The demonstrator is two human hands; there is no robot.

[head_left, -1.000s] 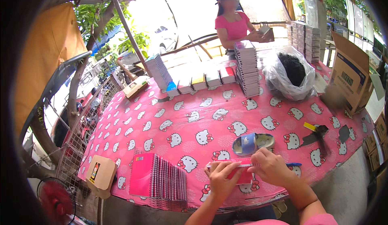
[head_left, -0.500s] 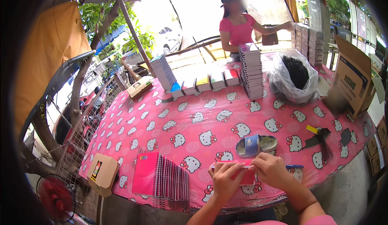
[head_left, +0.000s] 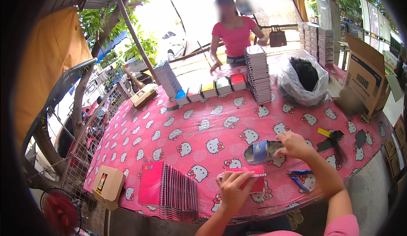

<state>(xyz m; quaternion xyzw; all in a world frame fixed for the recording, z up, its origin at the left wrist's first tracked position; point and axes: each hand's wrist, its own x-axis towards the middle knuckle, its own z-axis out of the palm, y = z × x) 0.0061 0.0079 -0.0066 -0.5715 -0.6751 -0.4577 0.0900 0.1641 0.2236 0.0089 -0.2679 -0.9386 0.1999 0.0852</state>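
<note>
My left hand (head_left: pixel 232 190) is closed on a pink spiral notebook (head_left: pixel 257 187) at the table's near edge, its fingers laid over the pages and binding edge. My right hand (head_left: pixel 295 145) is over the right end of a blue slide slipper (head_left: pixel 259 152), thumb and fingers apart around its insole. Whether the fingertips touch anything there is hard to see. Blue-handled pliers (head_left: pixel 300 181) lie on the table below my right forearm. To the left of my left hand stands a stack of pink spiral notebooks (head_left: pixel 169 189).
A pink patterned cloth (head_left: pixel 203 147) covers the table. Notebook stacks (head_left: pixel 257 75) line the far side, where a person in pink (head_left: pixel 232 36) stands. A plastic bag of black coils (head_left: pixel 306 77) and an open carton (head_left: pixel 365 79) are at right; a brown box (head_left: pixel 108 186) is at left.
My right hand has left the notebook and moved up and right to the slipper, uncovering the pliers. My left hand keeps the notebook. The person opposite has drawn an arm back from the far-right stacks.
</note>
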